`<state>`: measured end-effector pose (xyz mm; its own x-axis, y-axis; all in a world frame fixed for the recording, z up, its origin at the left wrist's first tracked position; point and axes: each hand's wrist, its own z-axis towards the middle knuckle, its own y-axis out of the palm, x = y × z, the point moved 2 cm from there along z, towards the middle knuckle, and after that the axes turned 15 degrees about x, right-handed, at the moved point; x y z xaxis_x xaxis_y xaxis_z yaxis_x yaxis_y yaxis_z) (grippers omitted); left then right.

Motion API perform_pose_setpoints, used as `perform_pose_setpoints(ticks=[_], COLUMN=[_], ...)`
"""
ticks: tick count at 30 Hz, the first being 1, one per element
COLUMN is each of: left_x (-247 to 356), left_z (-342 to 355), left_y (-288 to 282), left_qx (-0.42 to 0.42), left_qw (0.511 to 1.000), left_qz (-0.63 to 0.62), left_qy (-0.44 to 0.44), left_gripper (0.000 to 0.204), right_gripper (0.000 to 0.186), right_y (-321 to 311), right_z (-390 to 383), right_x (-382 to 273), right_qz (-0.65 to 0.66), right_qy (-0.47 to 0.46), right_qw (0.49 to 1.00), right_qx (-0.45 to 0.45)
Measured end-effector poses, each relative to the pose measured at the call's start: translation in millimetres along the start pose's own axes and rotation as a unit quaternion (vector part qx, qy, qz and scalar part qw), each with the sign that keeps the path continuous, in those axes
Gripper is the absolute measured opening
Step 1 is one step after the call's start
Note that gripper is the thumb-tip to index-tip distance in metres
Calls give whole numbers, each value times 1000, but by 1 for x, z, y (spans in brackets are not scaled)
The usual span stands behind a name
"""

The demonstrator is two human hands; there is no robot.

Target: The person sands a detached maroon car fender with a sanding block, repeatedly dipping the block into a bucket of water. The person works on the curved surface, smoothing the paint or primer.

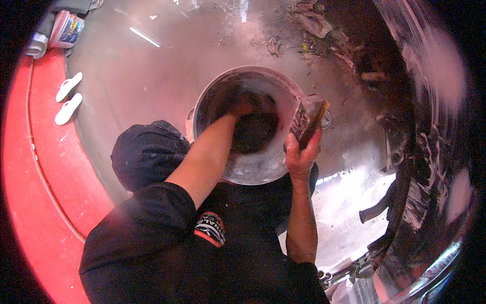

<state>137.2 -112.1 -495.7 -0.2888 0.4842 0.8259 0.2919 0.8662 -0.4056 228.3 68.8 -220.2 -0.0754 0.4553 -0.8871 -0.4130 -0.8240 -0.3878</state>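
Observation:
A round metal pot (255, 171) sits in front of me, with a pale dusty inner wall and a dark bottom. My left hand (242, 107) reaches deep inside it, its fingers lost in shadow, so I cannot tell what they touch. At the pot's right rim, my right hand (304, 152) grips a dark, streaked, block-like item (311, 114) with a yellowish edge, held tilted upward.
My bent left knee (144, 152) is beside the pot. A red raised floor strip (40, 213) with a hose (44, 182), white flip-flops (68, 106) and a bucket (66, 33) are at left. Debris (311, 23) lies beyond; a large glossy curved surface (445, 126) fills the right.

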Motion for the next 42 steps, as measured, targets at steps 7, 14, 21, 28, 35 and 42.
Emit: perform_pose_setpoints(ticks=[7, 14, 21, 28, 35, 42], left_x=[78, 168, 181, 186, 45, 38], left_z=[-7, -58, -64, -73, -12, -32], left_y=[-73, -139, -149, -116, -60, -19], left_qx=[-157, -165, -216, -285, 51, 116], left_qw=[986, 976, 943, 951, 996, 990], left_qz=[32, -135, -251, -108, 69, 67], left_qy=[44, 45, 38, -42, -39, -35], left_gripper=[38, 27, 32, 45, 53, 60], right_gripper=[69, 70, 67, 68, 73, 73], right_y=[1, -5, -7, -11, -5, -13], right_z=[0, 1, -6, -2, -7, -2], right_x=[-3, -12, -2, 2, -4, 2], right_qz=[5, 10, 80, 91, 83, 55], right_qy=[-53, -54, -15, 29, 43, 44], right_qw=[998, 998, 995, 995, 994, 995], right_qx=[22, 28, 62, 43, 48, 65])
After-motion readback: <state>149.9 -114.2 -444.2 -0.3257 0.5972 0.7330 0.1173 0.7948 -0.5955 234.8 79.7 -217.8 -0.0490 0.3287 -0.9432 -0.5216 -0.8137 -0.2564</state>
